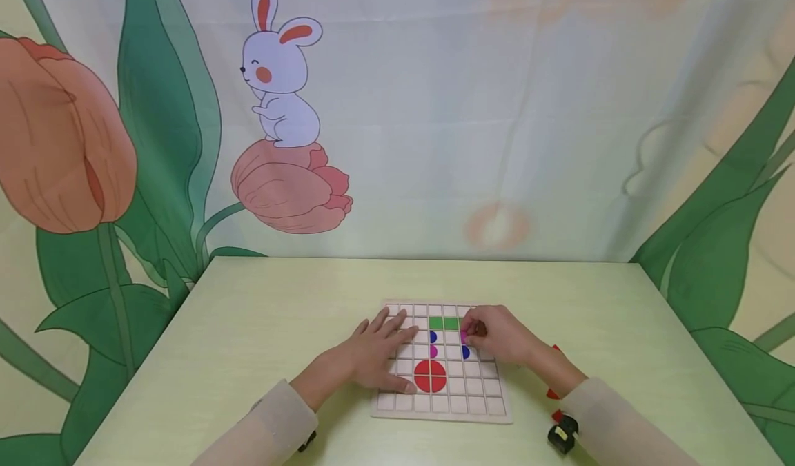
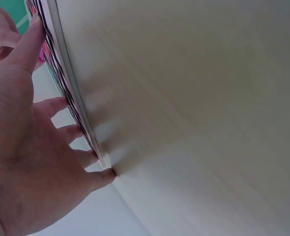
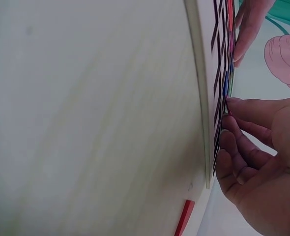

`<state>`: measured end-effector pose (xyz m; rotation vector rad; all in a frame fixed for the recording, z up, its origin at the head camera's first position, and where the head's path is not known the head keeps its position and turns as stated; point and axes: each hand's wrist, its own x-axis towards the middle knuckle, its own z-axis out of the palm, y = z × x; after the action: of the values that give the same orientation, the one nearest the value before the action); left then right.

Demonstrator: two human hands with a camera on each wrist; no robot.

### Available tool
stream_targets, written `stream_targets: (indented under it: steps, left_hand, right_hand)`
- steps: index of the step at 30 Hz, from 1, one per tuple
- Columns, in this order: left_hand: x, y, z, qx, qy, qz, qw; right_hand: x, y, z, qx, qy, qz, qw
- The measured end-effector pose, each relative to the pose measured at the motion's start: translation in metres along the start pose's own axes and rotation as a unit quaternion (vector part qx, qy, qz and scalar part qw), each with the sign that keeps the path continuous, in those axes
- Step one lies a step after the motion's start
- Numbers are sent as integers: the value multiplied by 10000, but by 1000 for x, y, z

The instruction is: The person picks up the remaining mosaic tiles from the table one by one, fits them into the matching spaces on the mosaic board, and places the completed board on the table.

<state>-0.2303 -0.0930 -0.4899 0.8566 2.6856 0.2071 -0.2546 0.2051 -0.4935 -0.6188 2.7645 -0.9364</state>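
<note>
A square pale board with a grid of tiles lies on the table. My left hand rests spread over its left side, fingers straight, thumb near a red circle made of several tiles. At the board's upper right, my right hand pinches a small magenta piece between thumb and forefinger, close on the grid. Just left of those fingertips is a green strip. Below the strip sit a blue half-round and a magenta half-round. Another blue piece lies under the right fingertips.
Red pieces lie on the table right of the board, partly hidden by the right forearm. One red piece shows near the board's edge in the right wrist view. A printed curtain hangs behind the table.
</note>
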Motion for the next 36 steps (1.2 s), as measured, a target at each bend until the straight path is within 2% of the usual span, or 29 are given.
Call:
stream_targets:
  steps: [16, 24, 36]
  left_hand:
    - [-2, -1, 2, -12, -26, -28, 10000]
    - [1, -1, 0, 12, -7, -7, 10000]
    - [-2, 0, -2, -31, -23, 2, 10000]
  right_hand:
    - [2, -1, 3, -118, -65, -28, 9999]
    - [2, -6, -4, -371, -50, -228, 9990]
    - [2, -9, -4, -294, -45, -36, 9996]
